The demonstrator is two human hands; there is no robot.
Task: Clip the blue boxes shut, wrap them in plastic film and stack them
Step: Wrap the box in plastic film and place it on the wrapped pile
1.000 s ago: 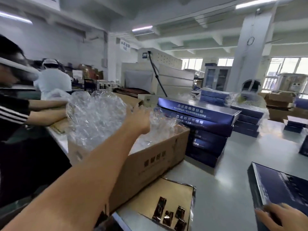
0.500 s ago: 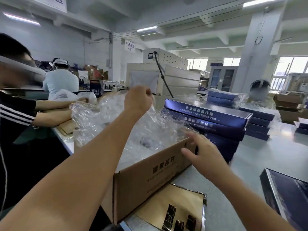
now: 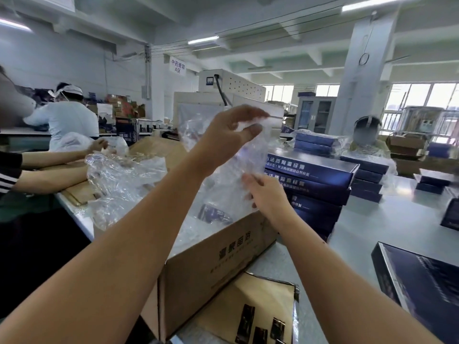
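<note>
Blue boxes (image 3: 310,180), white Chinese lettering

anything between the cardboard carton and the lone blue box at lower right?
Head view: only bare grey table lies between the cardboard carton and the blue box; the right forearm crosses above that stretch in the picture.

Ceiling tubes (image 3: 203,40) and windows (image 3: 422,100) are lighting the hall brightly; edges are bending, hands are blurring slightly.
</note>
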